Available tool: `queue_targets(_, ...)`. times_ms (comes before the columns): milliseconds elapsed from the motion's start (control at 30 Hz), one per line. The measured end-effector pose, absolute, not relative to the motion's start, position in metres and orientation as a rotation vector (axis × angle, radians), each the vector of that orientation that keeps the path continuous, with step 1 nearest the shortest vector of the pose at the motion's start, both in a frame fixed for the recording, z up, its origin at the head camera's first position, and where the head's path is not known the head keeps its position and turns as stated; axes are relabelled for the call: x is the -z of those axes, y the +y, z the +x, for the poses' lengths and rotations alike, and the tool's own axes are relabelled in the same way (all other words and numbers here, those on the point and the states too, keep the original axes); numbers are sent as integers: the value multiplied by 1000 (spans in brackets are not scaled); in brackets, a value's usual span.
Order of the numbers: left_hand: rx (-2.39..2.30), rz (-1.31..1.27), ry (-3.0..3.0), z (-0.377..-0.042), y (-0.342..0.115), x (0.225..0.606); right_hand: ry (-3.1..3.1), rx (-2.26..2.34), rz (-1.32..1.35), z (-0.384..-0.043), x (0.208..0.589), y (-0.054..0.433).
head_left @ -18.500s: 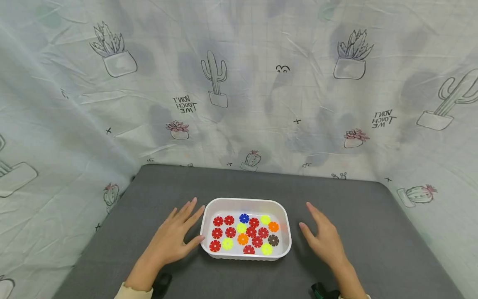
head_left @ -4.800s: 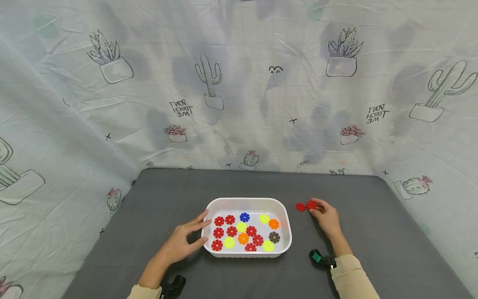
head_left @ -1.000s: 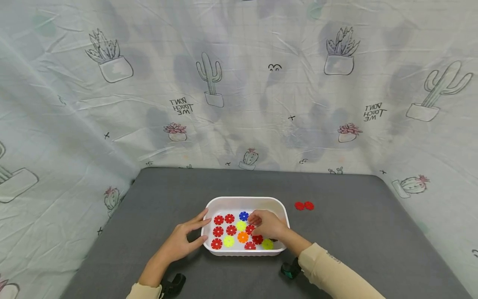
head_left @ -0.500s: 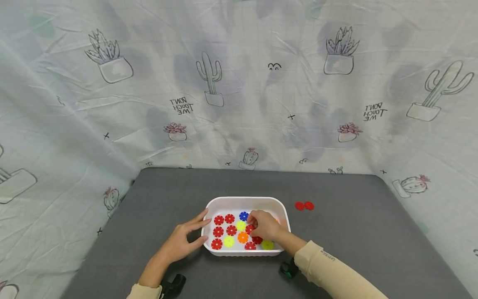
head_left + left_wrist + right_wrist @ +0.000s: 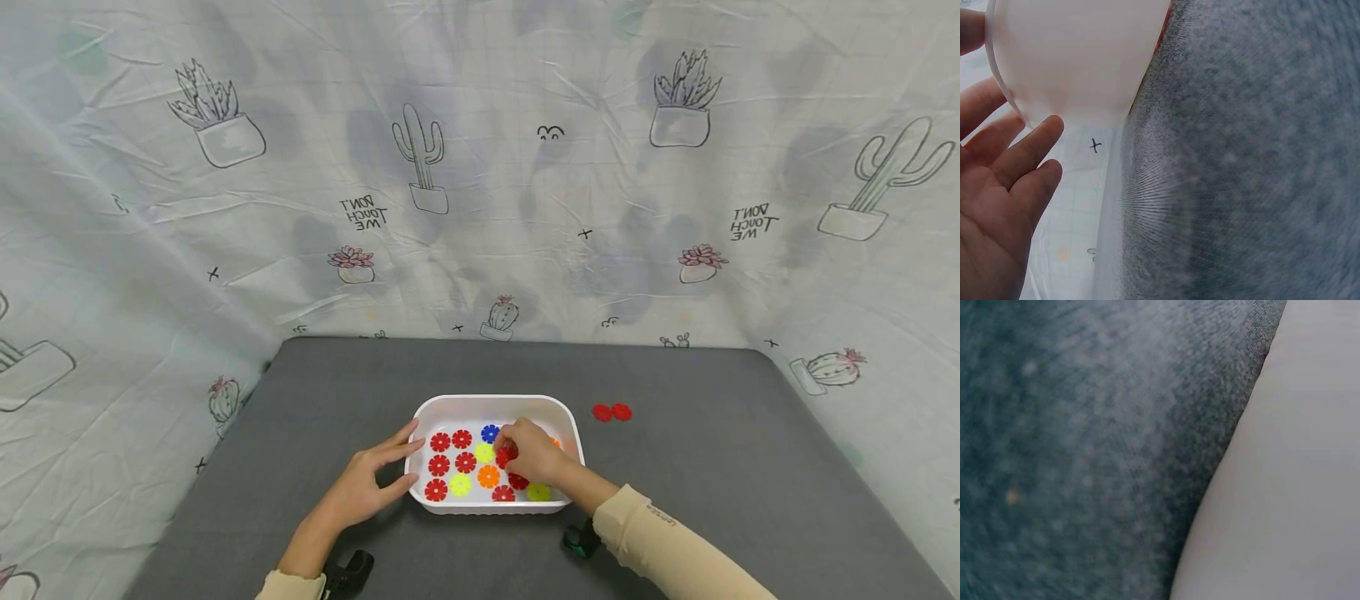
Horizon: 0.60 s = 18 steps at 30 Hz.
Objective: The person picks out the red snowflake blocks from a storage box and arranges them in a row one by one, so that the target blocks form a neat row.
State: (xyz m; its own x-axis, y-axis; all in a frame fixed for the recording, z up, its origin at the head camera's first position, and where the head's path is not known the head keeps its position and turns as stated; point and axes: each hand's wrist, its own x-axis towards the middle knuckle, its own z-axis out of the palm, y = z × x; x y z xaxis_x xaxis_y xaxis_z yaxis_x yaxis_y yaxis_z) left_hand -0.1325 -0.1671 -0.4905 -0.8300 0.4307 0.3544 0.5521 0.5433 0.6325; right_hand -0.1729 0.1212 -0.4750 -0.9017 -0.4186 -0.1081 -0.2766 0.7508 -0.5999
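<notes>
My left hand (image 5: 365, 483) holds the left rim of a white plastic tray (image 5: 495, 507). In the left wrist view some fingers pass over the rim, while two fingers lie along the outer wall. Inside the tray my right hand (image 5: 534, 454) pinches a red snowflake disc (image 5: 506, 456), with fingers bent and the fingertips partly hiding it. Around it lie more notched plastic discs: several red ones (image 5: 438, 464), a blue one (image 5: 490, 433), an orange one (image 5: 488, 477) and a yellow-green one (image 5: 461, 484). My right hand covers part of the tray's right side.
Two red discs (image 5: 612, 412) lie side by side on the grey cloth table (image 5: 712, 467), right of the tray. A patterned curtain (image 5: 495, 167) hangs behind the far edge. My right wrist's black camera (image 5: 581, 540) sits close before the tray's front right corner.
Earlier my right hand set a second red disc beside another on the table, then moved left into the tray. Now a red disc shows between its fingertips. My left hand stays on the rim.
</notes>
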Motion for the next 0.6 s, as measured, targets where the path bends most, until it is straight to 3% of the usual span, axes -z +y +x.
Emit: queue_targets(600,1172,-841,-2633,-134,-168,485,2580,1173,-409,-174,466,125)
